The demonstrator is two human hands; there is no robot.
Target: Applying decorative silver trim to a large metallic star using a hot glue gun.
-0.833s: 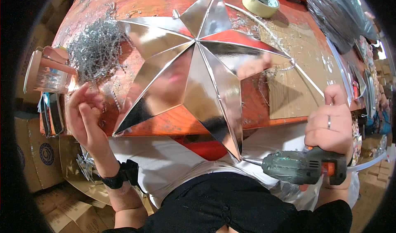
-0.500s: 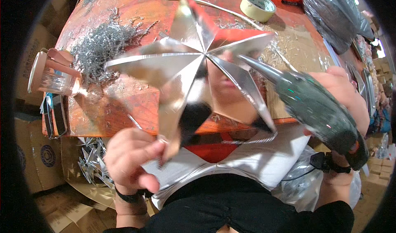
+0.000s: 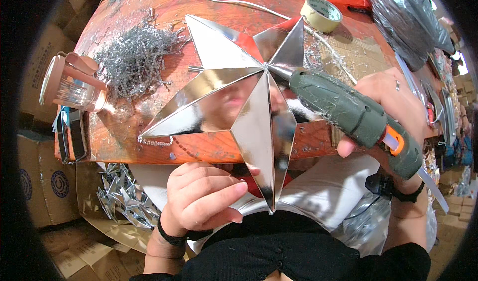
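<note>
A mirror-like silver star (image 3: 256,104) with several points stands over the table's front edge, one point hanging down toward my lap. My right hand (image 3: 393,99) grips a dark green glue gun (image 3: 343,107) with an orange trigger; its nozzle reaches the star's centre. A clear glue stick (image 3: 433,189) sticks out of its back end. Left of the star's lower point is my left hand (image 3: 204,196), fingers loosely bent, thumb apart, nothing visible in it. A short silver beaded cord (image 3: 157,141) sits at the star's left point.
Shredded silver tinsel (image 3: 139,59) lies at the left on the red-orange table (image 3: 209,146). A lidded clear jar (image 3: 74,87) stands at its left edge. Tape roll (image 3: 321,14), white cable (image 3: 214,1) and grey plastic bag (image 3: 406,17) lie farther back. More silver stars (image 3: 127,196) fill a box below.
The star has turned, and its centre has shifted right to the glue gun's nozzle. My left hand has moved right and let go of the star's point. The glue gun has tilted flatter.
</note>
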